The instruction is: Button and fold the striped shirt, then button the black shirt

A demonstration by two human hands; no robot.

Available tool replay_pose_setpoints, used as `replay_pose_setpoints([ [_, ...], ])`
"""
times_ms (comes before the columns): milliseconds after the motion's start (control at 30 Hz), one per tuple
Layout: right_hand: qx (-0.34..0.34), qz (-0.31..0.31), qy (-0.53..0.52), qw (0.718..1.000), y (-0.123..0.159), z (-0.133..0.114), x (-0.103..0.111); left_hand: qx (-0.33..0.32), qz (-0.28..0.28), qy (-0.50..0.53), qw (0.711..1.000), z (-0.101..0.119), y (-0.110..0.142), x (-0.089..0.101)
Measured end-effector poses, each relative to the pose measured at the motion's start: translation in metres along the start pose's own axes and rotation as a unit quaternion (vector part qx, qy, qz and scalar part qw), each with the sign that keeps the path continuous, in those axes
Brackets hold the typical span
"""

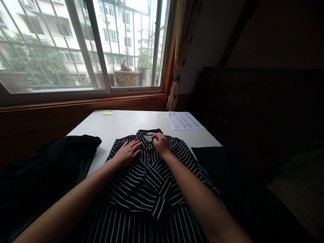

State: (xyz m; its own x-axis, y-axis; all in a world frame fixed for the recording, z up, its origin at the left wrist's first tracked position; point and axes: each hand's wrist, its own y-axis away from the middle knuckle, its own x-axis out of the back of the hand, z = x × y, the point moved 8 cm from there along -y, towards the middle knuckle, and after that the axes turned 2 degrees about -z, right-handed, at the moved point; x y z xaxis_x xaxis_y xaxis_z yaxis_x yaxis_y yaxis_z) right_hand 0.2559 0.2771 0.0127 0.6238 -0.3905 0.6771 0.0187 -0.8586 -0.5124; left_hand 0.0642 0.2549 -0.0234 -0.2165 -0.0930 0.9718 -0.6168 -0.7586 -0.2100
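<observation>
A black shirt with thin white stripes (pixel 146 182) lies spread on the white table (pixel 121 123), its collar toward the window. My left hand (pixel 128 152) rests flat on the shirt's left chest just below the collar, fingers stretched out. My right hand (pixel 160 142) sits at the collar by the neck label, its fingers curled down onto the fabric; whether they pinch it is hard to see.
A dark garment (pixel 63 158) is heaped at the table's left edge. A printed paper sheet (pixel 184 120) lies at the back right and a yellow sticky note (pixel 107 112) at the back. Another dark cloth (pixel 210 158) lies right of the shirt. The window sill runs behind.
</observation>
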Motion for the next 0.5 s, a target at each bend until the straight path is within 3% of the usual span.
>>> replay_pose_setpoints([
  [200, 0.035, -0.133, 0.094, 0.986, 0.009, 0.015, 0.028, 0.027, 0.035, -0.031, 0.999, -0.02, 0.007, 0.007],
  [367, 0.014, -0.155, 0.182, 0.971, 0.044, 0.044, 0.059, 0.001, 0.052, -0.06, 0.997, -0.033, 0.016, 0.016],
  [500, 0.006, -0.163, 0.217, 0.962, 0.061, 0.059, 0.061, -0.001, 0.059, -0.072, 0.996, -0.046, 0.016, 0.014],
])
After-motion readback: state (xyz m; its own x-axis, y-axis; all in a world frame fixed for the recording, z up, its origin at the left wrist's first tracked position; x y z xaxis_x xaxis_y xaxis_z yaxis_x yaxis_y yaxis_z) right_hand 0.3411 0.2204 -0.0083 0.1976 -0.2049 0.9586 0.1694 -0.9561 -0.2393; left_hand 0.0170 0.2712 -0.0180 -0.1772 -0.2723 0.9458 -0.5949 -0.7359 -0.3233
